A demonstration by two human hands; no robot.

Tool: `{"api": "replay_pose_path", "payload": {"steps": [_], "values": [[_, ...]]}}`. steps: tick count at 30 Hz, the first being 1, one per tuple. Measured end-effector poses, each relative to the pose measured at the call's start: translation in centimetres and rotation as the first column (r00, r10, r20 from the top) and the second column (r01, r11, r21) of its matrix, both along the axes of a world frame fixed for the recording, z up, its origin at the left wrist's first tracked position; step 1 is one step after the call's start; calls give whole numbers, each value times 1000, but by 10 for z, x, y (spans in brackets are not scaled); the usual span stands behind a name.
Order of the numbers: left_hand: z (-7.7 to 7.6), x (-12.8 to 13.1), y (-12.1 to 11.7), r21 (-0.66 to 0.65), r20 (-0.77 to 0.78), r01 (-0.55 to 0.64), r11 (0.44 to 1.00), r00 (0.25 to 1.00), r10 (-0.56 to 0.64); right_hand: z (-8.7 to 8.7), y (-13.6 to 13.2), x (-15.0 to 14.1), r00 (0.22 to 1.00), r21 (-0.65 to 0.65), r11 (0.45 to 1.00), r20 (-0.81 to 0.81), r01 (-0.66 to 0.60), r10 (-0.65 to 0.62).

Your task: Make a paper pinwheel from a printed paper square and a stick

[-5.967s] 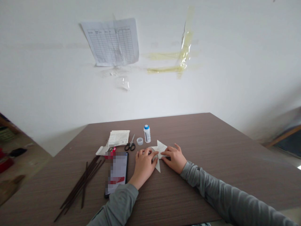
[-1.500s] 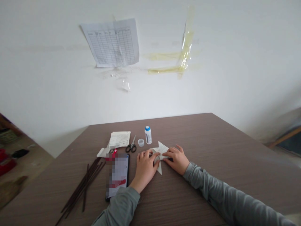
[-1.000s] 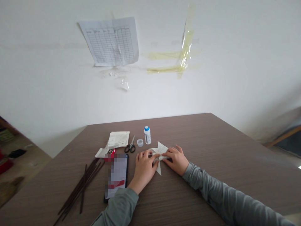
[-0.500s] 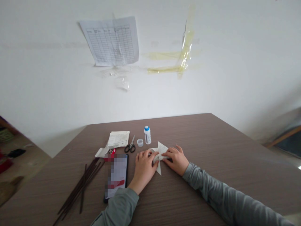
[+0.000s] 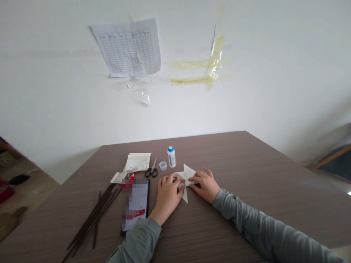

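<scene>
Plain white wall [image 5: 260, 65] behind, brown wood-grain desk [image 5: 236, 157] against it. Left hand [image 5: 168, 188] and right hand [image 5: 205, 184] both hold the paper [image 5: 188, 172]: each grip narrow, thumb and index on it. Pinched or just pressed to the desk: can't tell.

Key relation: paper sits on the desk directly between the two hands, left grip on its left side, right grip on its right. Neither hand is nearer; both touch. Long axis, as far as it shows, runs from the far tip to the near tip, across the line joining the grips. Folded, thin, matte, off-white with faint marks, pinwheel-like points; side points partly hidden under fingers.

Outward: bottle [image 5: 171, 157] upright just beyond the left hand, white plastic, blue top. Translucent round cap [image 5: 163, 166] beside it, then scissors [image 5: 151, 171], black handles, metal blades pointing away. Flat paper stack [image 5: 138, 162] left of those. Phone [image 5: 141, 199] by the left forearm, screen partly pixelated. Dark thin straight sticks [image 5: 95, 215] farther left, loosely crossed.
</scene>
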State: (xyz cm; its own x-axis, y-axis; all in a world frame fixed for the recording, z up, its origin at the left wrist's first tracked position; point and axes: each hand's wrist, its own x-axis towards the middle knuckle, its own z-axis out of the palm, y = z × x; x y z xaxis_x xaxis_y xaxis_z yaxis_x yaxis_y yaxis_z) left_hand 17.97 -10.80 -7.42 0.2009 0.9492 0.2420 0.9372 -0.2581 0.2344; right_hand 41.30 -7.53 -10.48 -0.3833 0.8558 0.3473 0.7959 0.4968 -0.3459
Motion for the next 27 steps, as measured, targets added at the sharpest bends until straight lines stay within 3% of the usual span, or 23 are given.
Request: {"api": "replay_pose_path", "payload": {"steps": [12, 22, 27], "values": [[-11, 0, 2, 28, 5, -40, 999, 999, 40, 1, 0, 0, 1000, 17, 1000, 9, -3, 3], [1, 1, 0, -20, -23, -22, 1000, 999, 22, -1, 1, 0, 1000, 13, 1000, -10, -6, 6], [-3, -1, 0, 0, -32, -17, 1000, 999, 17, -3, 0, 1, 1000, 32, 999, -6, -13, 13]]}}
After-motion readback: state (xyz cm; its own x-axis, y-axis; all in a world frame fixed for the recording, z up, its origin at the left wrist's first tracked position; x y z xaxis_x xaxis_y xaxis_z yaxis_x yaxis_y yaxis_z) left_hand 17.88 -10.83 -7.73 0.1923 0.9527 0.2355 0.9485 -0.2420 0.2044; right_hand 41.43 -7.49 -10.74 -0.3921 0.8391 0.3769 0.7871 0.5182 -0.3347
